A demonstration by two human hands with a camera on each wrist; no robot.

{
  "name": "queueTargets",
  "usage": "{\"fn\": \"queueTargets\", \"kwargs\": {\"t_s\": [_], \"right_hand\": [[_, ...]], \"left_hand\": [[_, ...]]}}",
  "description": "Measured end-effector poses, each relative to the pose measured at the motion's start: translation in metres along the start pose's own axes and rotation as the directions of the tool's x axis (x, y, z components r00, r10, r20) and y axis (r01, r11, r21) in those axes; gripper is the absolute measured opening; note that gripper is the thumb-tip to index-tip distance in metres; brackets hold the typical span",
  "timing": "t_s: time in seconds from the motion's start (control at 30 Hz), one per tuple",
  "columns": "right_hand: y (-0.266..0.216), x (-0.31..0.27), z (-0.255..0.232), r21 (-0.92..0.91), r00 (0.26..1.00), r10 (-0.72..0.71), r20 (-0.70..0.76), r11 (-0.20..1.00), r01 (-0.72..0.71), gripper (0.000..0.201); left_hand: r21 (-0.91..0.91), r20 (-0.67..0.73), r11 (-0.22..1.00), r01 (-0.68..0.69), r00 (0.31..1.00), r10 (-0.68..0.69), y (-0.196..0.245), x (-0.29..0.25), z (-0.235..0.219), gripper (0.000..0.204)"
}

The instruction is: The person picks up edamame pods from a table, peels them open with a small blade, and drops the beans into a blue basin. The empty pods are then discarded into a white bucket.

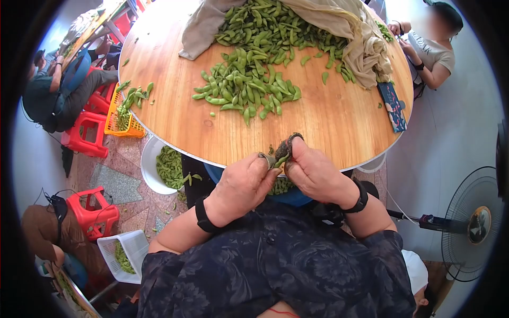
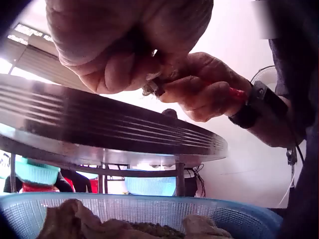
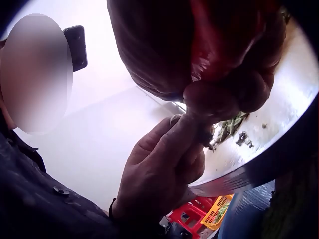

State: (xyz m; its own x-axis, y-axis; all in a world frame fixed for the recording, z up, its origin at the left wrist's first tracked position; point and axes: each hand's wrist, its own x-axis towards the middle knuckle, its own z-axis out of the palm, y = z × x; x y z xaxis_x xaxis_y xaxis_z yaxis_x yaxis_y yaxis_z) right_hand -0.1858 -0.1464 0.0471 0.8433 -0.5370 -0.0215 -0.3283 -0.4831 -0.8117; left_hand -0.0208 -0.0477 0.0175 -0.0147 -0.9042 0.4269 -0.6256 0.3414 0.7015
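Note:
Over the near edge of the round wooden table (image 1: 169, 122), both hands come together at a green soybean pod (image 1: 283, 160). My left hand (image 1: 241, 180) pinches one side of it, and my right hand (image 1: 321, 177) grips the other, with dark, dirty-looking coverings at the fingertips. In both wrist views the fingers meet and hide most of the pod. Beyond the hands lies a loose heap of pods (image 1: 246, 87), running back into a larger pile partly under a beige cloth (image 1: 366, 58). Below the hands sits a blue basket (image 2: 199, 203) with shelled beans in it.
To the left on the floor stand a white bucket (image 1: 150, 172) of green beans, a yellow basket (image 1: 111, 114), a white basket (image 1: 139, 249) and red stools (image 1: 93, 212). A fan (image 1: 469, 228) is at the right. A dark patterned box (image 1: 391, 106) lies near the table's right edge. Other people sit around.

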Motion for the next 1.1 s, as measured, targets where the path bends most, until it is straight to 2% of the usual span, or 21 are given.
{"fn": "queueTargets", "kwargs": {"t_s": [0.1,0.17,0.2,0.23,0.27,0.3,0.33,0.37,0.4,0.43,0.5,0.53,0.57,0.63,0.8,0.83,0.87,0.9,0.97,1.07,1.1], "right_hand": [[0.005,-0.001,0.005,0.118,1.0,-0.003,0.01,0.993,0.002,0.013],[0.004,-0.004,0.003,0.19,1.0,-0.023,0.016,0.982,0.019,0.01],[-0.003,-0.005,-0.004,0.443,0.984,0.06,0.168,0.887,-0.13,0.01],[-0.008,-0.006,-0.009,0.636,0.938,0.095,0.332,0.713,-0.297,0.012],[-0.013,-0.007,-0.008,0.638,0.938,0.096,0.332,0.71,-0.298,0.012],[-0.017,-0.009,-0.007,0.765,0.927,0.085,0.364,0.541,-0.35,0.015],[-0.019,-0.009,-0.004,0.853,0.917,0.067,0.394,0.346,-0.392,0.018],[-0.02,-0.007,-0.002,0.854,0.916,0.065,0.395,0.343,-0.392,0.018],[-0.019,-0.005,-0.001,0.869,0.92,0.095,0.381,0.304,-0.391,0.017],[-0.019,-0.004,-0.001,0.882,0.921,0.128,0.367,0.266,-0.388,0.017],[-0.011,-0.002,0.003,0.865,0.933,0.172,0.315,0.353,-0.358,0.016],[-0.007,-0.002,0.006,0.835,0.942,0.21,0.263,0.439,-0.331,0.014],[-0.005,-0.002,0.009,0.836,0.941,0.21,0.264,0.438,-0.332,0.014],[-0.004,-0.004,0.016,0.776,0.968,0.192,0.164,0.581,-0.246,0.011],[-0.015,-0.01,0.023,0.679,0.991,0.133,-0.013,0.728,-0.089,0.009],[-0.017,-0.011,0.022,0.631,0.991,0.126,-0.048,0.773,-0.068,0.009],[-0.017,-0.011,0.021,0.632,0.991,0.127,-0.048,0.772,-0.069,0.009],[-0.016,-0.011,0.018,0.721,0.981,0.182,0.066,0.671,-0.173,0.009],[-0.013,-0.009,0.012,0.785,0.958,0.22,0.185,0.553,-0.278,0.008],[-0.011,-0.01,0.011,0.768,0.943,0.246,0.224,0.551,-0.326,0.008],[-0.009,-0.01,0.014,0.667,0.972,0.217,0.09,0.712,-0.221,0.005]], "left_hand": [[-0.031,0.009,0.998,0.047,0.999,-0.047,-0.006,-0.004,-0.005,0.012],[-0.246,0.195,0.962,0.115,0.979,-0.067,-0.011,-0.005,-0.009,0.022],[-0.247,0.197,0.962,0.116,0.978,-0.067,-0.011,-0.005,-0.014,0.022],[-0.511,0.402,0.772,0.378,0.899,-0.174,-0.01,-0.005,-0.022,0.024],[-0.641,0.611,0.454,0.618,0.77,-0.186,-0.009,-0.005,-0.026,0.028],[-0.639,0.613,0.453,0.621,0.767,-0.188,-0.007,-0.005,-0.025,0.028],[-0.711,0.659,0.166,0.683,0.73,-0.178,-0.004,-0.005,-0.023,0.03],[-0.714,0.7,-0.134,0.687,0.698,-0.152,-0.002,-0.005,-0.021,0.032],[-0.724,0.689,-0.187,0.664,0.701,-0.184,-0.003,-0.006,-0.019,0.031],[-0.723,0.691,-0.185,0.666,0.699,-0.183,-0.004,-0.004,-0.019,0.031],[-0.634,0.527,0.455,0.626,0.78,-0.338,-0.005,-0.001,-0.02,0.029],[-0.473,0.253,0.821,0.318,0.942,-0.22,-0.005,-0.001,-0.015,0.024],[-0.474,0.254,0.821,0.32,0.942,-0.221,-0.003,0.0,-0.015,0.024],[0.057,0.032,0.997,-0.047,0.998,0.045,0.002,0.001,-0.019,0.021],[-0.079,0.025,0.992,-0.102,0.994,0.104,-0.011,-0.004,-0.015,0.022],[-0.353,0.154,0.92,0.172,0.98,-0.125,-0.009,-0.006,-0.016,0.024],[-0.551,0.336,0.709,0.44,0.895,-0.294,-0.007,-0.008,-0.016,0.027],[-0.551,0.337,0.709,0.441,0.894,-0.294,-0.005,-0.007,-0.017,0.027],[-0.672,0.619,0.196,0.715,0.687,-0.381,-0.001,-0.004,-0.019,0.034],[-0.621,0.651,0.229,0.749,0.656,-0.381,0.0,-0.004,-0.02,0.031],[-0.621,0.651,0.228,0.75,0.656,-0.381,0.0,-0.003,-0.019,0.031]]}}
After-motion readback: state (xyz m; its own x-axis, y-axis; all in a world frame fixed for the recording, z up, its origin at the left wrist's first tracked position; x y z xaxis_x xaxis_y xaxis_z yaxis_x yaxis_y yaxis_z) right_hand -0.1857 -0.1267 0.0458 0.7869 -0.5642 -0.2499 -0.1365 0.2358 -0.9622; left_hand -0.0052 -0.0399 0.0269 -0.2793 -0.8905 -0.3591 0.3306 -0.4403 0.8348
